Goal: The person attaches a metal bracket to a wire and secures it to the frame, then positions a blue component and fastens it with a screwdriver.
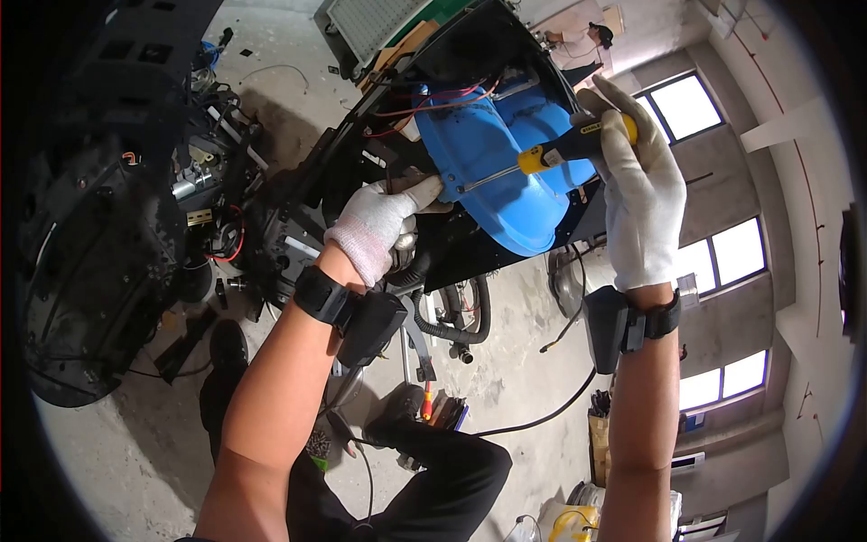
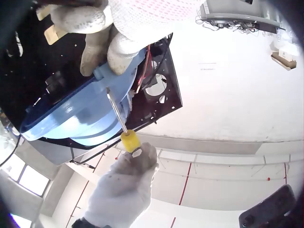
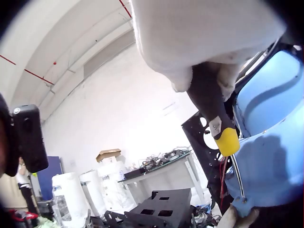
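Note:
The right hand (image 1: 643, 194), in a white glove, grips the black and yellow handle of a screwdriver (image 1: 542, 159). Its metal shaft reaches left to a small screw at the edge of a blue plastic part (image 1: 506, 203). At that same edge the gloved left hand (image 1: 379, 221) pinches the blue part's tab, thumb and fingers close to the screwdriver tip. In the left wrist view the shaft (image 2: 116, 110) meets the tab just below the left fingertips. The right wrist view shows the tip on the blue part (image 3: 266, 166), with left fingertips (image 3: 235, 218) under it.
A black frame (image 1: 461, 262) with red wires surrounds the blue part. Black machinery (image 1: 99, 271) with loose wiring stands at the left. Hoses and a cable (image 1: 542, 420) lie on the floor, near hand tools (image 1: 447, 414). Another person (image 1: 578, 45) is in the background.

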{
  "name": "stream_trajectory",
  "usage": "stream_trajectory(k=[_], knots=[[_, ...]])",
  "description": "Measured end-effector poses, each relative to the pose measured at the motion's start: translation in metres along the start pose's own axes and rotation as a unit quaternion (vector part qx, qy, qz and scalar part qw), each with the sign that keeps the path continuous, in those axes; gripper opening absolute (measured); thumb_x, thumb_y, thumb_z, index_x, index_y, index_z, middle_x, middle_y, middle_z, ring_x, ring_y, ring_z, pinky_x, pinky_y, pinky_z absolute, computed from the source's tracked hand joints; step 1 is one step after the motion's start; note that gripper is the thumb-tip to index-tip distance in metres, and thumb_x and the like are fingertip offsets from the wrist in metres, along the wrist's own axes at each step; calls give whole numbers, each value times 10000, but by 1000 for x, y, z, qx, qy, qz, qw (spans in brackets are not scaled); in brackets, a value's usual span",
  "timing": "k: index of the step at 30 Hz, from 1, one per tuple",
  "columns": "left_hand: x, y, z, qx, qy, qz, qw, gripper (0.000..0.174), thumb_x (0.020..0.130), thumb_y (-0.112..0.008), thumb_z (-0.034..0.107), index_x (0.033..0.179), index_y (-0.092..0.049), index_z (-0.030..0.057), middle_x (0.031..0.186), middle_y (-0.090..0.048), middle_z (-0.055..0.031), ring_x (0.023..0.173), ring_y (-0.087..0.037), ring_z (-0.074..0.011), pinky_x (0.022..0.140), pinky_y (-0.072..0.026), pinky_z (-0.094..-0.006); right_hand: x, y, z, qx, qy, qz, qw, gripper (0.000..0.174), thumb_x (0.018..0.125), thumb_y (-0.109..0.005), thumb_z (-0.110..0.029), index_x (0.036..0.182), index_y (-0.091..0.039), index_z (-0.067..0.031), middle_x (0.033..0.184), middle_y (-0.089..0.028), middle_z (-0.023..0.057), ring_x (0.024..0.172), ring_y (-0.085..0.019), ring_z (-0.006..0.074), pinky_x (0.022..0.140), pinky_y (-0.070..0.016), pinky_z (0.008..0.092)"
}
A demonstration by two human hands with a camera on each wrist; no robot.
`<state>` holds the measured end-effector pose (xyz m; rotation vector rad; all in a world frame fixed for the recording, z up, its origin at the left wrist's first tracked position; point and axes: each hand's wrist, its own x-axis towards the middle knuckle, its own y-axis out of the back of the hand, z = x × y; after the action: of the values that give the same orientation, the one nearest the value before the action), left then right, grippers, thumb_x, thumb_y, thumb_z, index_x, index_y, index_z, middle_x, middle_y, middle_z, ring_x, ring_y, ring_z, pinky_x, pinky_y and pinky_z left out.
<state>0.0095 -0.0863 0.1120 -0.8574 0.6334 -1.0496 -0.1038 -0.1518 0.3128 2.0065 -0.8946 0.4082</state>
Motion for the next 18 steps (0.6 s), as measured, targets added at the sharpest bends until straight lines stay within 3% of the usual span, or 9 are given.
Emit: stream_trajectory(k=[2, 5, 7, 13, 16, 18], knots=[[0, 0, 0, 17, 1, 7, 1000, 201, 872, -640, 222, 1009, -627, 75, 906, -670, -95, 521, -453, -22, 406, -298, -165, -2, -5, -7, 20, -9, -2, 1000, 353, 899, -614, -212, 1198, -579, -27, 1000, -651, 60, 915, -591, 105, 803, -460, 209], [-1, -1, 2, 9, -3, 4, 1000, 194, 873, -637, 216, 1003, -630, 73, 891, -672, -90, 518, -450, -19, 406, -298, -160, -4, -8, -10, -79, -25, 26, 996, 346, 915, -587, -221, 1201, -577, -27, 1019, -653, 62, 919, -599, 99, 812, -459, 205], [-4, -4, 4, 25, -9, 16, 1000, 190, 872, -638, 209, 1000, -630, 70, 883, -674, -84, 519, -449, -15, 405, -298, -159, -4, -9, -6, -126, 34, 34, 991, 340, 921, -574, -214, 1208, -576, -31, 1037, -652, 64, 911, -603, 91, 801, -470, 203], [-5, -5, 3, 30, -16, 26, 999, 185, 868, -639, 190, 998, -629, 59, 863, -675, -70, 498, -425, -4, 404, -295, -158, 0, -5, -9, 4, 35, -14, 999, 338, 894, -617, -157, 1200, -580, -22, 1013, -660, 58, 925, -604, 95, 835, -466, 215], [-5, -6, 5, 30, -13, 23, 999, 184, 869, -636, 187, 998, -628, 56, 859, -674, -71, 482, -403, -4, 403, -293, -159, -3, -10, -12, -59, -19, 23, 998, 322, 900, -605, -160, 1188, -587, -18, 1051, -654, 73, 964, -595, 103, 882, -444, 230], [-5, -4, 5, 36, -11, 27, 999, 183, 870, -635, 186, 997, -628, 55, 857, -672, -71, 475, -390, -4, 401, -292, -160, 0, -7, -5, -25, -3, 12, 1000, 324, 899, -609, -173, 1185, -591, -22, 1045, -655, 67, 962, -591, 102, 884, -440, 233]])
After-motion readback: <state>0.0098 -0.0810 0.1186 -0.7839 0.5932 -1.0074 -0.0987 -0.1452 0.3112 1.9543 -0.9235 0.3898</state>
